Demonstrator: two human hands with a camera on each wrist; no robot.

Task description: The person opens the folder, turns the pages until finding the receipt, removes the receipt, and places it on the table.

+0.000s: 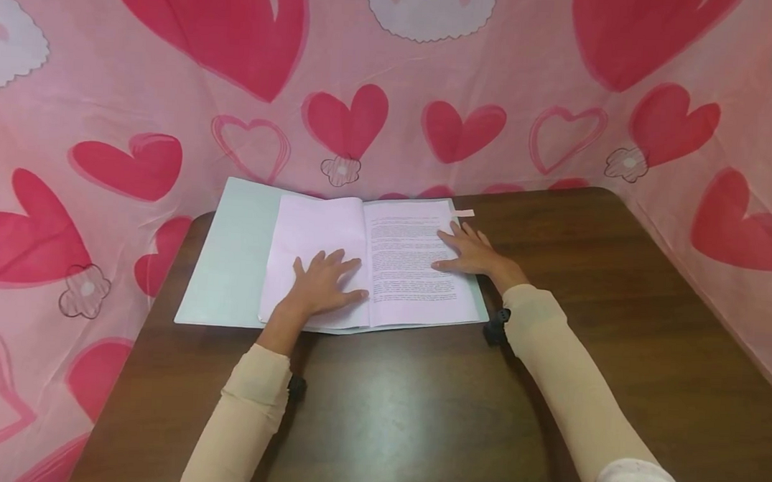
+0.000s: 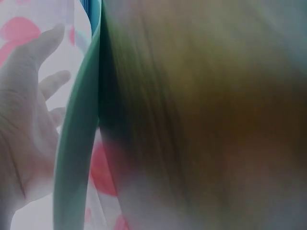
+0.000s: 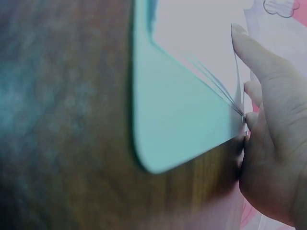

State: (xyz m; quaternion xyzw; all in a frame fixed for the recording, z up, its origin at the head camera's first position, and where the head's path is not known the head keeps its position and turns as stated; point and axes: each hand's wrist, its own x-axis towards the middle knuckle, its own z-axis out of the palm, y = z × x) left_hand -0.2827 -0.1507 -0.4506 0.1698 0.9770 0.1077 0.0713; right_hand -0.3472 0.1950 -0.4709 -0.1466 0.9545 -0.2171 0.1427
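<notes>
A pale green folder [image 1: 223, 263] lies spread on the table with a stack of white papers in it. The left-hand sheet [image 1: 315, 223] looks blank; the right-hand page [image 1: 410, 271] bears dense printed text. Fingers spread, my left hand [image 1: 322, 285] rests on the blank sheet near the fold. My right hand [image 1: 472, 252] lies over the right edge of the printed page, its fingers extended. In the right wrist view, the thumb [image 3: 259, 55] touches the paper, and loose sheet edges [image 3: 216, 81] fan slightly above the folder corner [image 3: 182, 124]. Neither hand grips anything visible.
A small pale tab [image 1: 465, 213] sticks out beyond the page's upper right edge. The dark wooden table [image 1: 404, 407] extends in front and to the right. Behind it hangs a pink cloth [image 1: 419, 70] with hearts. Dark wrist cameras [image 1: 497, 326] sit at both cuffs.
</notes>
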